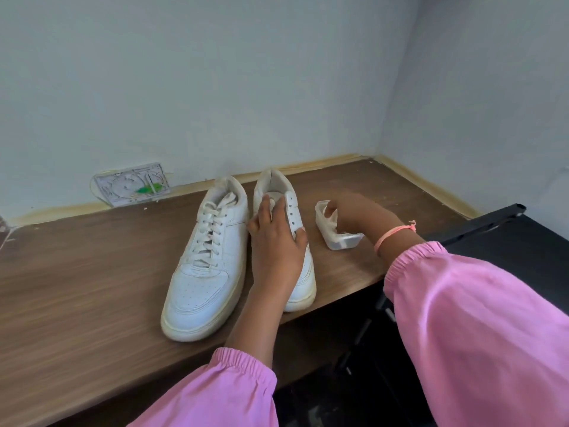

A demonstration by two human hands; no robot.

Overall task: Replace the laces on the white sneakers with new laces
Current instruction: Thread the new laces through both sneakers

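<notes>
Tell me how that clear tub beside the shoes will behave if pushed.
The tub looks thin, clear plastic, so probably light and likely to slide on the smooth tabletop. It seems low and long, so tipping seems unlikely. The right hand reaches in.

Pale bluish-white walls (pixel 215 72) meeting in a corner at upper right, evenly lit in soft daylight with no hard shadows. Below them, a dark wood-grain worktop (pixel 77 272) running from left edge to the corner, its back and right borders lined with a yellowish strip of edging (pixel 323 163), uneven and smeared against the paint. Mounted low on the back wall, at left, an open electrical wall box (pixel 132 184) with no cover plate, showing white plastic and a patch of green inside. At far right, a black metal frame (pixel 480 224) angled beside the worktop's end. Beneath the front edge, deep shadow.
</notes>
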